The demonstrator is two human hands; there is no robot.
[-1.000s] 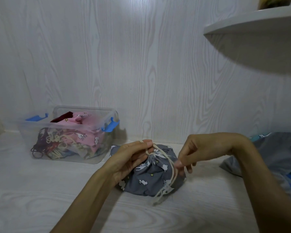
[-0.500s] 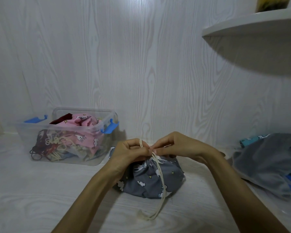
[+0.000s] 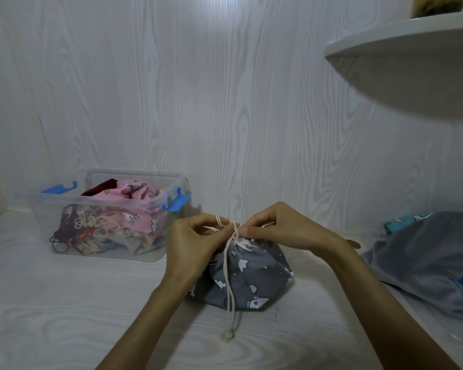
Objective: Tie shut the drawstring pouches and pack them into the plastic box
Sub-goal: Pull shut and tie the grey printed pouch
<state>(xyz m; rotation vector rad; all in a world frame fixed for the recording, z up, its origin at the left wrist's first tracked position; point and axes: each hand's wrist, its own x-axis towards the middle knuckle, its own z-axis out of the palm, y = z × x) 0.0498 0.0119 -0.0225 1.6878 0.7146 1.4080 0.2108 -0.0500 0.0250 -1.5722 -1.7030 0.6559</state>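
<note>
A grey drawstring pouch with white cloud prints sits on the white table in front of me, its mouth gathered. My left hand and my right hand meet above that mouth, each pinching the cream drawstring at a crossing of the cord. The cord's free ends hang down the pouch's front to a knotted tip on the table. The clear plastic box with blue latches stands at the left and holds pink, dark red and other tied pouches.
A pile of grey and teal fabric lies at the right edge. A white shelf juts out at the upper right, with a yellowish object on it. A white wood-grain wall closes the back.
My right hand moved in from the pouch's right side to its top, meeting my left hand. The cord's loop over the pouch came undone and its ends now hang down to the table.
</note>
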